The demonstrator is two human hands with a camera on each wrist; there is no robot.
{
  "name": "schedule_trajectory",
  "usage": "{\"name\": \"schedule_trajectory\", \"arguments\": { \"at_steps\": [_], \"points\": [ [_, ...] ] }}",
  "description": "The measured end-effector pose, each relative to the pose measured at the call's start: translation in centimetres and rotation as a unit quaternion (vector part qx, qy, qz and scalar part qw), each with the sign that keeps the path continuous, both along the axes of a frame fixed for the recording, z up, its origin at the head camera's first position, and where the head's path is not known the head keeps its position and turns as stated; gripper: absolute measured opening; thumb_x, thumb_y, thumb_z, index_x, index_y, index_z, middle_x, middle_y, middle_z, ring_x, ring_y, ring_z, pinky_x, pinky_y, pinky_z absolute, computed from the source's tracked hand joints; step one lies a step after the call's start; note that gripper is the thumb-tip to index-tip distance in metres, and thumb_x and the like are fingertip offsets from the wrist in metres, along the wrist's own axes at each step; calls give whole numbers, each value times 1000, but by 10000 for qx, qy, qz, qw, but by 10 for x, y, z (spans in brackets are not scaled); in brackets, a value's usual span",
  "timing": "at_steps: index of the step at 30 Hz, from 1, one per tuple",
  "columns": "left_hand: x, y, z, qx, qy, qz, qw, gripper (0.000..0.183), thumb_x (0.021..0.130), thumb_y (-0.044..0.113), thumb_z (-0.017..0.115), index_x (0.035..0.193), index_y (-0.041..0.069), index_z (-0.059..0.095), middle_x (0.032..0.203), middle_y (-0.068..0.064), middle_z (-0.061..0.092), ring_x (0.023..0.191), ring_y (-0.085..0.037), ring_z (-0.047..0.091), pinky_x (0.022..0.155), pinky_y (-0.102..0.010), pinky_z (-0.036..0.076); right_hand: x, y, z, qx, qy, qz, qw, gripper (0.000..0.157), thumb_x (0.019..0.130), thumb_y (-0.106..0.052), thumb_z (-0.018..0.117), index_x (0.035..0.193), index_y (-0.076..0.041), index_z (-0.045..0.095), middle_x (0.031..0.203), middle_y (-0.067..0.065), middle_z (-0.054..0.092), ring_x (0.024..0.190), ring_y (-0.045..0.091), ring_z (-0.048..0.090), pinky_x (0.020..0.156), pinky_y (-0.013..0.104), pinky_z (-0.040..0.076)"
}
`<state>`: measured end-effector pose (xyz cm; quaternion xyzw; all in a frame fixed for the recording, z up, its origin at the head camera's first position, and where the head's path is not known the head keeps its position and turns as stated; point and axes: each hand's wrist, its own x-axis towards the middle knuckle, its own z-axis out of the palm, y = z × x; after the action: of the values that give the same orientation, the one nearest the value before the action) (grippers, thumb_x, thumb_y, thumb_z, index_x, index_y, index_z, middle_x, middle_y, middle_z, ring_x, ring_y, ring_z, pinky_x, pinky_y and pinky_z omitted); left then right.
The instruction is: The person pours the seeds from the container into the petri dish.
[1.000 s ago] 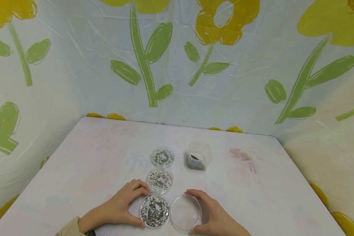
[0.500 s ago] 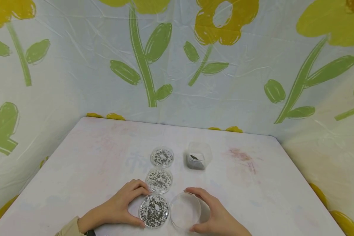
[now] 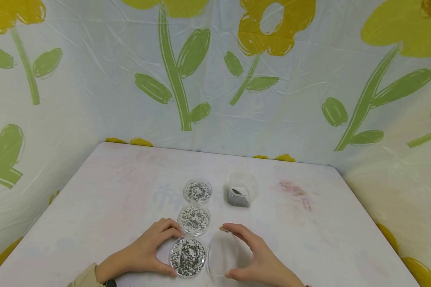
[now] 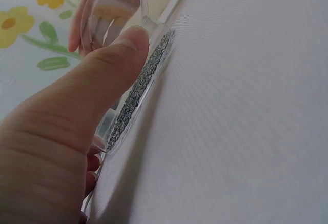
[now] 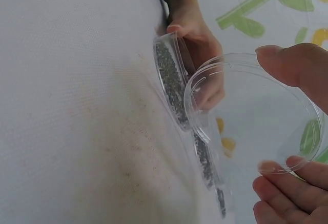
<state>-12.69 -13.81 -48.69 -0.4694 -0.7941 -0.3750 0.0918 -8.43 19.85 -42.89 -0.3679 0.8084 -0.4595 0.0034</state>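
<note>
My left hand (image 3: 143,251) grips a round petri dish (image 3: 188,257) with dark granules in it, thumb at the near edge and fingers at the far side. In the left wrist view, the thumb (image 4: 115,60) lies across the dish's edge. My right hand (image 3: 260,259) holds an empty clear petri dish lid (image 3: 222,255) by its rim, between thumb and fingers. The lid is tilted up beside the dish, its left edge close to the dish's right edge. In the right wrist view, the lid (image 5: 251,111) stands in front of the left hand (image 5: 197,44).
Beyond the held dish, two more petri dishes with dark granules, a middle one (image 3: 194,219) and a far one (image 3: 198,191), stand in a row. A clear plastic tub (image 3: 242,190) with dark granules sits to their right on the white tabletop (image 3: 93,207). Flowered cloth (image 3: 215,79) surrounds the table.
My right hand has raised the right side of the lid, tipping it from nearly flat to steeply tilted toward the left. The left hand and its dish have stayed still.
</note>
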Motion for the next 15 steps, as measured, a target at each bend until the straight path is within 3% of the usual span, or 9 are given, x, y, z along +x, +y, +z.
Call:
{"name": "schedule_trajectory", "arguments": {
  "at_steps": [9, 15],
  "points": [
    [-1, 0, -3, 6, 35, 16, 10000, 70, 69, 58, 84, 125, 25, 60, 127, 8, 50, 109, -6, 44, 86, -30, 39, -7, -13, 2, -302, 61, 141, 9994, 91, 70, -10, 90, 147, -12, 41, 140, 3, 55, 131, 24, 49, 110, 28, 35],
    [-1, 0, -4, 15, 46, 7, 10000, 70, 69, 58, 84, 125, 25, 60, 126, 9, 50, 109, -6, 44, 86, -30, 39, -10, -25, 4, -449, -6, 262, 9986, 89, 72, -13, 90, 146, -9, 41, 139, 13, 54, 131, 24, 49, 111, 32, 35]
  ]
}}
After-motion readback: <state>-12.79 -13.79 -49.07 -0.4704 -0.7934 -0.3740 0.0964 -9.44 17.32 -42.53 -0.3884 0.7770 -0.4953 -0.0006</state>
